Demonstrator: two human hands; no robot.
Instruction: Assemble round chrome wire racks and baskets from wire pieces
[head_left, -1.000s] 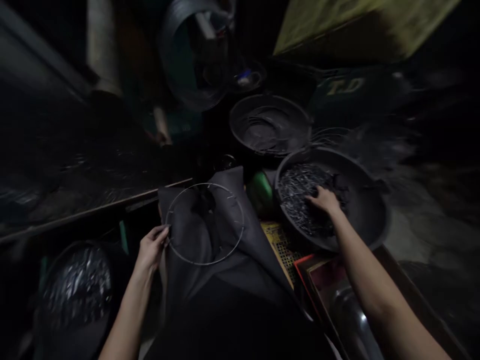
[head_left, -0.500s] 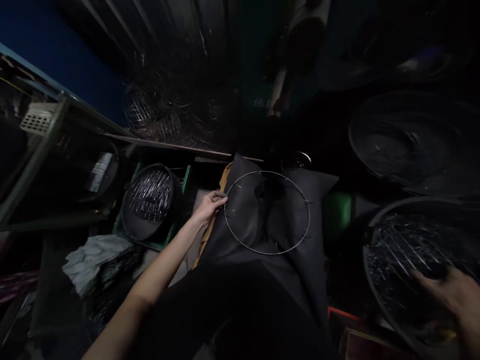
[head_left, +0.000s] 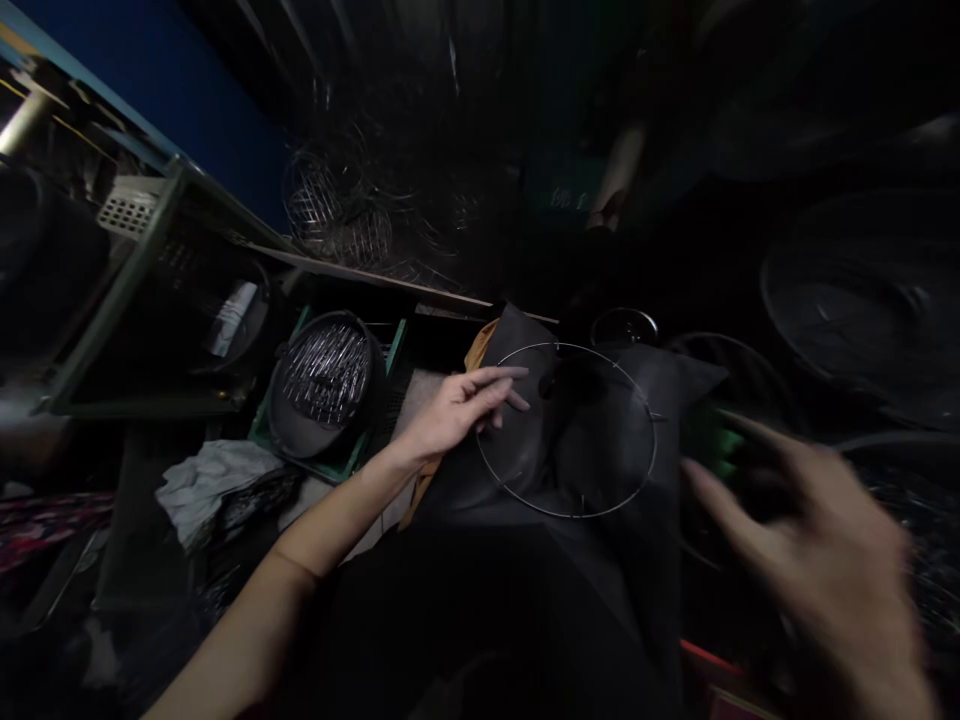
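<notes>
A thin wire ring (head_left: 651, 465) with several short prongs lies over the dark apron (head_left: 517, 440) on my lap. My left hand (head_left: 457, 410) is at the ring's left edge, fingers stretched out over it; whether they touch the wire is unclear. My right hand (head_left: 825, 540) is in the air right of the ring, blurred, with thumb and forefinger apart. Behind and around its fingertips shows a faint round wire outline (head_left: 720, 338), too dark to tell whether the hand touches it.
On the left, a black bucket (head_left: 296, 425) of short metal pins stands in a green crate (head_left: 259, 430). A grey cloth (head_left: 214, 485) lies nearer me. Wire pieces (head_left: 337, 225) are heaped behind a ledge (head_left: 375, 275). A dark tub (head_left: 900, 440) of shiny pieces stands at right.
My right hand has come from the tub at the right towards the ring. My left hand has let go its pinch on the ring's edge, and its fingers now extend over it. The view has shifted left.
</notes>
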